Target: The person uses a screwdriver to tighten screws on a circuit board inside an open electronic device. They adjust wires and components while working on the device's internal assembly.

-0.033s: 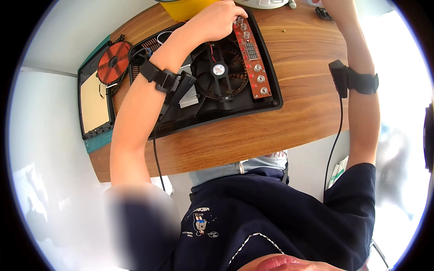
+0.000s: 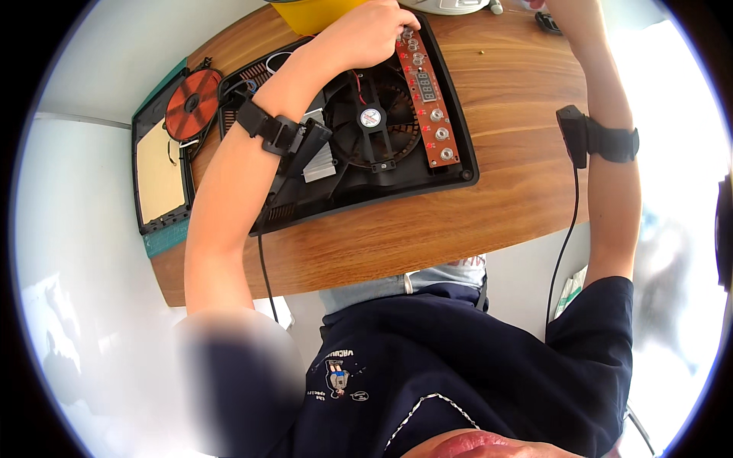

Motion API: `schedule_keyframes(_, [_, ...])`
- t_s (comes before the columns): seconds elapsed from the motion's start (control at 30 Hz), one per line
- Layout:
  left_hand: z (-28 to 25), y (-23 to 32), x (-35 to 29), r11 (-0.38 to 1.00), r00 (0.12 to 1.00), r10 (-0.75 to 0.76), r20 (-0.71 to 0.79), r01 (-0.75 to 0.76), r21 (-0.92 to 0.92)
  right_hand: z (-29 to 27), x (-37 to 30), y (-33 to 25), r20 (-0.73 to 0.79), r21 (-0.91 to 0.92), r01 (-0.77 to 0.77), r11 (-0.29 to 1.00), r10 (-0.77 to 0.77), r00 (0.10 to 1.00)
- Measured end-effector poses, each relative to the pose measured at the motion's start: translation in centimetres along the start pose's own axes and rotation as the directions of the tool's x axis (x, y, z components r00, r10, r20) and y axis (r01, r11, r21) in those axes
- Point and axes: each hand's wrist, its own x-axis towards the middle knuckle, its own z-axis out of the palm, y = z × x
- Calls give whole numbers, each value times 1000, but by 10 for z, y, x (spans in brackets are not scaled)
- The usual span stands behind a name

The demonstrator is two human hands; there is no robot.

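An opened black appliance housing (image 2: 427, 182), which looks like an induction cooker's base, lies on the wooden table. Inside are a black fan (image 2: 371, 118) and a silver heat sink (image 2: 318, 164). Along its right side runs a reddish-brown control circuit board (image 2: 437, 122) with a digit display and several round buttons. My left hand (image 2: 374, 34) reaches across the housing, its fingers curled over the board's far end and closed on it; the thumb is hidden. My right hand (image 2: 561, 9) is at the top edge, mostly cut off, near a small black object (image 2: 547, 23).
At the left, a red-and-black coil disc (image 2: 192, 105) rests by a black-framed panel (image 2: 162, 172) on a green mat (image 2: 166, 238). A yellow container (image 2: 317, 14) and a white device (image 2: 447, 6) stand at the back. Cables (image 2: 569, 237) hang from both wrist straps.
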Motion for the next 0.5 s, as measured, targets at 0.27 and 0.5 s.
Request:
schedule_keyframes(0.27, [0,-8,7,979,985,-171,6,170,-116,14,-15,-6,45,-43,151,988,-149,988])
schedule_keyframes(0.5, [-4,-5,17,949,962,-271,13,269,-166,23,-6,-19,194,-134,365,921,-337,921])
